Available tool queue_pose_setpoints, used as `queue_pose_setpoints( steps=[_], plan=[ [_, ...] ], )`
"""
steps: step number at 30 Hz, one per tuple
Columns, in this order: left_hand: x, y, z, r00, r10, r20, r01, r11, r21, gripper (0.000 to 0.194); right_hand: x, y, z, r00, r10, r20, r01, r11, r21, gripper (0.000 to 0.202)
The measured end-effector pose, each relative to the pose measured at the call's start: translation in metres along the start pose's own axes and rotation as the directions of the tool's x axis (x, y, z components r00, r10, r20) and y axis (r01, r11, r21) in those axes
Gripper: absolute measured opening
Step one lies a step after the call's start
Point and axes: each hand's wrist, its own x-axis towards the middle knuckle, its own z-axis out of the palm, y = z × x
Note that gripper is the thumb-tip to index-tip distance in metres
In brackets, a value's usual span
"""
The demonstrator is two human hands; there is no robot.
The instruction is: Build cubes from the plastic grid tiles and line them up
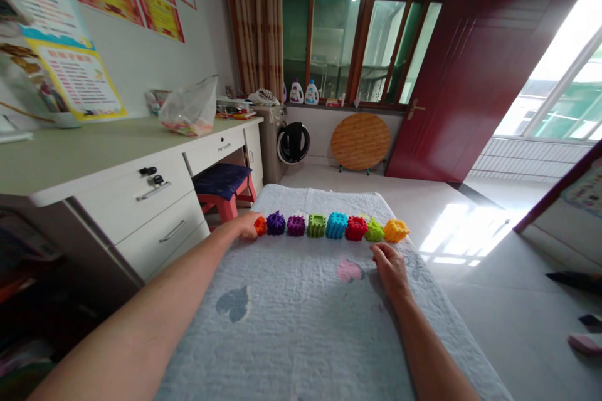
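One outstretched left hand (245, 225) has its fingers closed around the orange block (260, 225) at the left end of a row of eight knobbly coloured blocks. The right hand (391, 263) is loosely bent, with nothing visible in it, its fingertips just short of the row's other end, nearest the lime block (375, 230) and the yellow block (396, 230). Next to the orange one sits a dark purple block (275, 223), then a magenta block (296, 225) and a green block (316, 225), with narrow gaps between these three. A blue block (337, 225) and a red block (356, 228) come next, close together, and the lime and yellow ones follow just beside them. The whole row lies across the far part of a pale quilted cloth (301, 313), which bears a grey heart (233, 303) and a pink heart (350, 270). Beyond the left arm are a blue-topped stool (223, 180) and a white desk (94, 143) carrying a clear plastic bag (190, 109). Farther back are a washing machine (271, 138) near the curtain (258, 25), a round wooden board (360, 141) leaning against the wall and, to the right, a dark red door (437, 62).
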Motion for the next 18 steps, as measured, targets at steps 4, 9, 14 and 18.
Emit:
queue_pose_setpoints(
  steps=[4,9,14,18],
  plan=[
    [-0.021,0.002,-0.002,0.997,-0.011,0.082,0.006,0.998,0.056,0.032,0.001,0.003,0.000,1.000,-0.010,0.004,0.010,1.000,0.006,0.035],
    [-0.064,0.024,0.005,0.992,0.042,0.121,-0.048,0.998,0.049,0.036,0.000,0.003,0.001,0.999,-0.036,0.029,0.036,0.999,-0.010,0.035],
    [-0.087,0.077,0.030,0.969,0.232,-0.088,-0.234,0.972,-0.011,0.052,-0.002,-0.003,0.002,0.998,-0.042,0.040,0.042,0.999,-0.001,0.032],
    [-0.086,0.108,0.043,0.920,0.332,-0.211,-0.367,0.916,-0.163,0.066,-0.003,-0.005,0.002,0.999,-0.032,0.035,0.032,0.999,0.005,0.032]
  ],
)
